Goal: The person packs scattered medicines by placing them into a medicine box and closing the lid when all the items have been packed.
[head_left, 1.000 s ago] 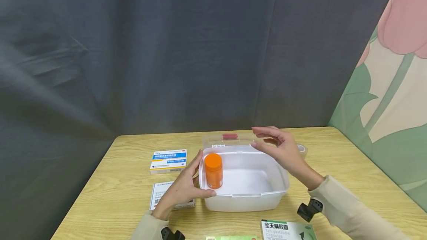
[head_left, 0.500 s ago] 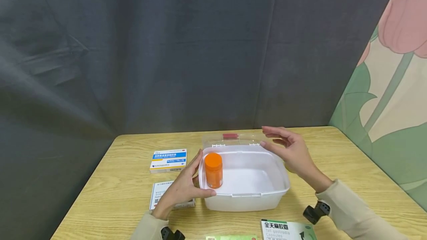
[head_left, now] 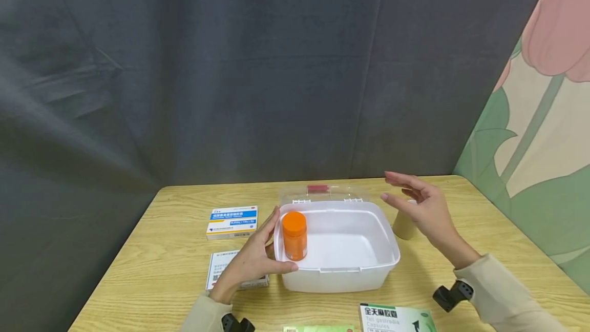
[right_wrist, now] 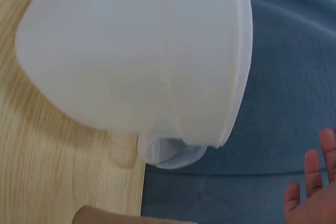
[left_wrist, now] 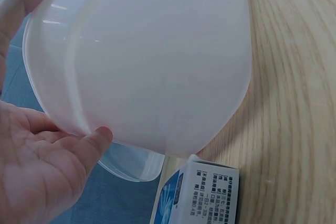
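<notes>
White plastic tub [head_left: 334,282] sits on the worktop [head_left: 152,270] at lower centre of the frame, bottle [head_left: 295,237] upright inside at its left end. Left hand [head_left: 251,260] grips that end, thumb on the front rim; right hand [head_left: 426,214], thumb and fingers parted, is empty beside the roll [head_left: 404,228] (contact cannot be confirmed). Hazards: a left-hand tug could tip the bottle; a low right-hand sweep could topple the roll.

Layout on the table [head_left: 147,275], told from the container [head_left: 336,282].
Inside its left end, a bottle [head_left: 295,240]; behind, its lid [head_left: 338,194]; left, far carton [head_left: 232,222] and near carton [head_left: 222,266]; right, a cylinder [head_left: 403,228]; before it, pack [head_left: 318,329] and, further right, capsule box [head_left: 396,320].
</notes>
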